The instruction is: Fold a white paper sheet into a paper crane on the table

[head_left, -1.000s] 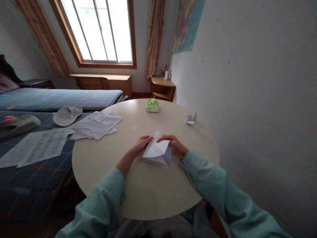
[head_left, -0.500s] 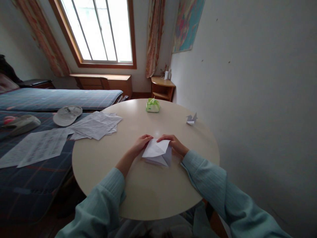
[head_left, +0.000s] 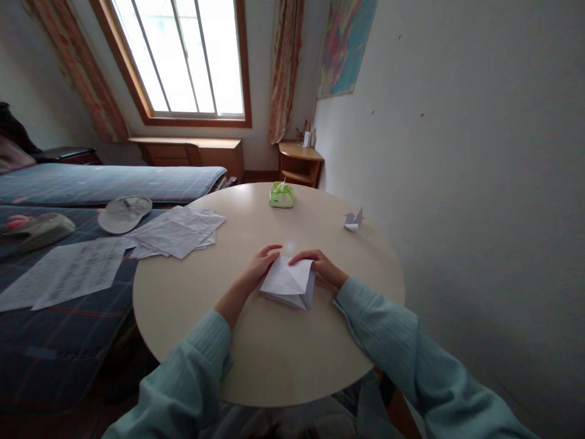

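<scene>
A folded sheet of white paper [head_left: 287, 277] rests on the round table in front of me, its layers parting at the near edge. My left hand [head_left: 261, 263] holds the paper's upper left edge, thumb on the near side and the index finger raised a little beyond. On the other side, my right hand [head_left: 317, 263] grips the upper right edge, with fingers bent over the top face. The undersides of both hands are hidden.
A folded paper bird [head_left: 353, 221] stands at the table's right. A green tissue pack [head_left: 282, 195] sits at the back of the table [head_left: 183, 317]. Loose sheets [head_left: 183, 231] overlap its left edge, beside a cap [head_left: 124, 213] on the bed.
The folded paper has flattened and shifted slightly left, its top flap lying lower. My left index finger has lifted a bit; my right hand has barely moved.
</scene>
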Tool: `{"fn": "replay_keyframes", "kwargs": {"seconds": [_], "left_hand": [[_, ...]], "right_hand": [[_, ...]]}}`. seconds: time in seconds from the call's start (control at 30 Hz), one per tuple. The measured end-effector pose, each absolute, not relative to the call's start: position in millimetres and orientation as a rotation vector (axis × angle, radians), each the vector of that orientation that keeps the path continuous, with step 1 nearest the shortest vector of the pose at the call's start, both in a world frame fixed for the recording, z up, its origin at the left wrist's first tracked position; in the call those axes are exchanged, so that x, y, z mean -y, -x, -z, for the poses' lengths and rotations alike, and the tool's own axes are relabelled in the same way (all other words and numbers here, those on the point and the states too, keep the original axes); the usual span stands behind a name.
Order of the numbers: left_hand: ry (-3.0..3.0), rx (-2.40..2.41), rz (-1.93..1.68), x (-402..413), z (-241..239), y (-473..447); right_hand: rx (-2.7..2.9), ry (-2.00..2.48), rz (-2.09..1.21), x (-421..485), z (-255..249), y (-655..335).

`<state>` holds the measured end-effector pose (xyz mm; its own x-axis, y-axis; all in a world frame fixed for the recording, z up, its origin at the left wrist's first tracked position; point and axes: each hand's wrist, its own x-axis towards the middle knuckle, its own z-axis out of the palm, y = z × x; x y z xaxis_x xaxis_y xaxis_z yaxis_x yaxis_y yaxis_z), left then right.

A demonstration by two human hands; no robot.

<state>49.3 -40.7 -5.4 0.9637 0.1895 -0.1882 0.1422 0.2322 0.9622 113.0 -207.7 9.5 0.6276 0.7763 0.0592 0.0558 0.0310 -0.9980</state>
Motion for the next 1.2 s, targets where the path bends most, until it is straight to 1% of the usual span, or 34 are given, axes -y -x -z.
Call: {"fn": "replay_keyframes", "kwargs": {"seconds": [0.1,0.27,0.37,0.5,0.63,0.73,0.97,1.1,1.2], "left_hand": [[-1.317,-0.307,-0.033,40.3,4.7,-49.9],[-1.328,-0.318,0.046,43.1,-3.1,-46.6],[-1.349,-0.336,0.027,43.4,-5.1,-46.0],[-1.373,-0.351,-0.09,36.9,-0.5,-50.2],[-1.412,-0.324,-0.126,29.3,3.7,-52.6],[-1.426,-0.279,-0.101,29.6,1.5,-50.0],[-1.408,-0.145,0.084,37.7,-5.0,-43.1],[-1.457,-0.222,-0.02,32.3,1.4,-47.8],[-1.484,-0.267,-0.105,24.1,6.1,-53.2]], "right_hand": [[0.746,1.461,-0.626,207.7,-10.3,-112.8],[0.759,1.511,-0.468,208.5,-8.5,-118.3],[0.807,1.532,-0.422,209.1,-7.2,-121.2],[0.879,1.517,-0.438,209.6,-7.1,-121.7],[0.769,1.494,-0.492,208.4,-4.8,-121.7],[0.67,1.494,-0.488,206.0,-1.2,-123.1],[0.57,1.498,-0.44,201.3,3.7,-126.8],[0.565,1.521,-0.367,202.3,8.0,-131.0],[0.634,1.636,-0.322,204.6,9.3,-133.4]]}}
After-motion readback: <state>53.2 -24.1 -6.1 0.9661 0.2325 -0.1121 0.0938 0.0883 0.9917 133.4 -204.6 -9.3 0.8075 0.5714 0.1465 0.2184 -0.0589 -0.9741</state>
